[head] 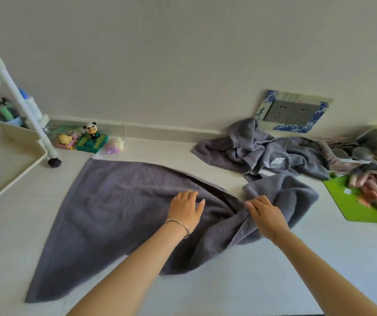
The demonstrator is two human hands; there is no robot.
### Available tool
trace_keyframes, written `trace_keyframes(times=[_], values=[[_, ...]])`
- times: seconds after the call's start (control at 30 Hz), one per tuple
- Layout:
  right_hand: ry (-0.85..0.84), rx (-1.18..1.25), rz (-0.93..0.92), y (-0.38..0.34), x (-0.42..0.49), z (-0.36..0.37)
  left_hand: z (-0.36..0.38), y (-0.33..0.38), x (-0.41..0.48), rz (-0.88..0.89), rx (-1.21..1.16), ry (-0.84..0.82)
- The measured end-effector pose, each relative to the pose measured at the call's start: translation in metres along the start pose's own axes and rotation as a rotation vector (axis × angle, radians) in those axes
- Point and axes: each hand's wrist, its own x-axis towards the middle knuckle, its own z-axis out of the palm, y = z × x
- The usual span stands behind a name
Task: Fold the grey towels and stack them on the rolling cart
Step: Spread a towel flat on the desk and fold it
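- Head view: pale tiled floor fills the near part of the scene and meets a plain off-white wall at a low skirting board.
- At the far left stands a white rolling cart, its cream tray empty on the part that shows and one black caster resting on the floor.
- Just right of the cart, against the skirting, sit small toys, among them a panda figure.
- On the wall at the far right is a grey socket plate with a blue-and-white patterned surround.
- Below the socket lies a crumpled pile of grey towels, unfolded, with a white label showing.
- At the right edge are a green mat, a pink basket and mixed clutter, too blurred to name.
- One grey towel lies spread on the floor in the middle, flat on its left side and bunched into folds on its right.
- The left hand, a thin bracelet on its wrist, lies palm down on the flat towel with fingers loose and spread, gripping nothing.
- The right hand rests on the bunched part, fingers curled into the folds and pinching the grey towel.
- Both forearms reach forward from the near edge, bare and nearly straight.
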Motion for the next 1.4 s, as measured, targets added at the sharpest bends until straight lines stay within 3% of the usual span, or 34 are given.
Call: trace_keyframes(times=[0.1,0.27,0.47,0.6,0.7,0.77,0.87,1.07,1.17,1.4], values=[[-0.023,0.172,0.149,0.013,-0.007,-0.003,0.018,0.046,0.012,0.166,-0.048,-0.038],[-0.224,0.188,0.156,0.04,-0.007,-0.016,0.05,0.088,0.032,0.243,0.041,-0.169],[-0.085,0.027,0.195,0.054,-0.003,-0.028,0.072,0.108,0.048,0.114,0.035,-0.257],[0.027,-0.171,0.007,0.062,0.022,-0.031,0.075,0.122,0.059,0.052,-0.066,-0.211],[-0.022,-0.19,-0.059,0.062,0.051,-0.032,0.072,0.122,0.067,-0.006,-0.164,-0.181],[-0.061,-0.201,0.019,0.07,0.065,-0.033,0.077,0.121,0.073,-0.041,-0.255,-0.172],[0.015,-0.211,0.15,0.087,0.064,-0.04,0.083,0.124,0.082,-0.089,-0.366,-0.192],[-0.095,0.186,0.384,0.119,0.054,-0.044,0.089,0.151,0.102,-0.224,-0.593,-0.267],[-0.092,0.261,0.431,0.128,0.052,-0.03,0.099,0.16,0.11,-0.266,-0.691,-0.285],[-0.01,0.111,0.458,0.132,0.048,-0.013,0.109,0.166,0.103,-0.276,-0.755,-0.275]])
